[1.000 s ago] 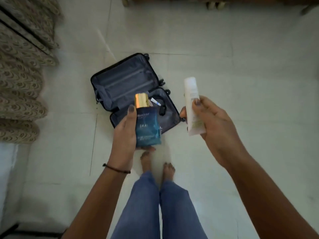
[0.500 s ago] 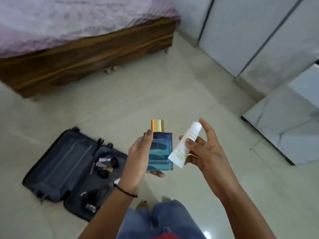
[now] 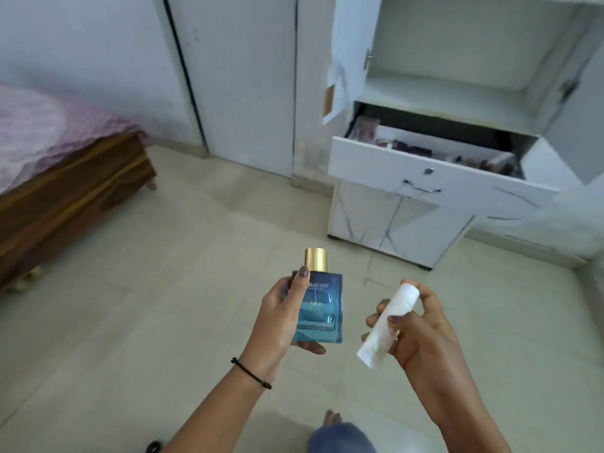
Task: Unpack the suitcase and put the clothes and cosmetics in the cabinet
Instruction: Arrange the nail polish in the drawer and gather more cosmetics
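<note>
left hand (image 3: pixel 277 318) has a full grip on the upright perfume bottle (image 3: pixel 318 308), right hand (image 3: pixel 421 331) holds the tilted white tube (image 3: pixel 389 325). Open drawer (image 3: pixel 376 161) is far-right of both, right hand nearer imo.

The bottle (image 3: pixel 318 308) is coloured blue, and its cap (image 3: pixel 316 259) is gold. The tube (image 3: pixel 397 305) is white, with a little pale green printed on it. The cabinet (image 3: pixel 369 217) is painted white with thin grey lines like marble. The bed (image 3: pixel 65 197) is made of brown wood, and its cover (image 3: pixel 39 125) is pink. A black band (image 3: pixel 250 372) is worn on the wrist.
</note>
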